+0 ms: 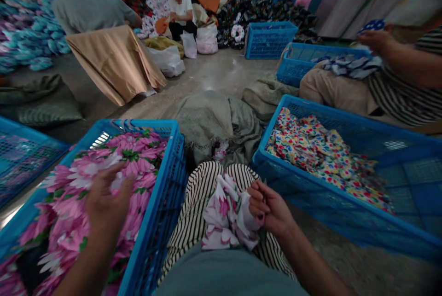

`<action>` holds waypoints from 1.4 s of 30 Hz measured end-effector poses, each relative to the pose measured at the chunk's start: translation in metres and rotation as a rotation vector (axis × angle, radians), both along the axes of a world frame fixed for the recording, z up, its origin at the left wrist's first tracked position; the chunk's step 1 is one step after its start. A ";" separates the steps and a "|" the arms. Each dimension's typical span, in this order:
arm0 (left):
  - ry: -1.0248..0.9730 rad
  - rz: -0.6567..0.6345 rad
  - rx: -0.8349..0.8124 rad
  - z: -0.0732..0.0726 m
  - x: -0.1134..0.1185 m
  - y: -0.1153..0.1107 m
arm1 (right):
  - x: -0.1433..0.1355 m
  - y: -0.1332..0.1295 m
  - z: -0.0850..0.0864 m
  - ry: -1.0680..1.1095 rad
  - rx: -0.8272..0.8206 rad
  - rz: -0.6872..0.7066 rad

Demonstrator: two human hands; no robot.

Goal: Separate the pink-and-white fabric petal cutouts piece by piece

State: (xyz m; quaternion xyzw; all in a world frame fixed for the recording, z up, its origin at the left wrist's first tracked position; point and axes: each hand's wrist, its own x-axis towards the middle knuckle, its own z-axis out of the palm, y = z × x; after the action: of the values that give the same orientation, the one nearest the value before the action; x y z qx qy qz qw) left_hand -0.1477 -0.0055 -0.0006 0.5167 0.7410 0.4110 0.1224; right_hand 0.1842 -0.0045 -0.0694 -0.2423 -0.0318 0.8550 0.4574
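Note:
My left hand (108,197) is over the left blue crate (174,137), its thumb and fingers apart and nothing visibly gripped. Under it lies a heap of pink and white flower-shaped cloth pieces (138,174) with green leaf parts. Closed fingers of my right hand (267,206) pinch the edge of a white and pink floral cloth piece (221,215). That cloth rests crumpled on my lap, over black-and-white striped trousers (198,190). Part of its right edge is hidden by my fingers.
To the right, a blue crate (267,160) holds colourful patterned cloth pieces (311,148). Grey-green sacking (214,116) lies ahead of my knees. At far right a co-worker's hand (378,40) holds blue cloth. Two people sit farther back, near a brown-draped object (115,59).

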 end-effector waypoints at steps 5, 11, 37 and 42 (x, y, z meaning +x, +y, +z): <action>-0.155 -0.677 -0.272 -0.037 0.086 0.004 | 0.006 0.006 0.004 -0.052 -0.005 -0.068; -0.145 -0.621 -0.405 -0.057 0.131 0.021 | 0.009 0.003 -0.005 -0.045 -0.028 -0.080; -1.100 -0.549 -0.512 -0.034 0.136 0.003 | -0.042 -0.009 0.025 -1.354 0.952 -0.200; -1.487 -0.487 -0.479 -0.031 0.137 0.003 | -0.042 -0.010 0.025 -1.178 0.575 -0.189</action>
State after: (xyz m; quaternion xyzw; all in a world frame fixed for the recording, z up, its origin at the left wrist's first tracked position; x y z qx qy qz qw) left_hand -0.0110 -0.0024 -0.0313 0.2155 0.4011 0.4388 0.7747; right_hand 0.1427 -0.0144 -0.0443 -0.5394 -0.4823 0.4931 0.4830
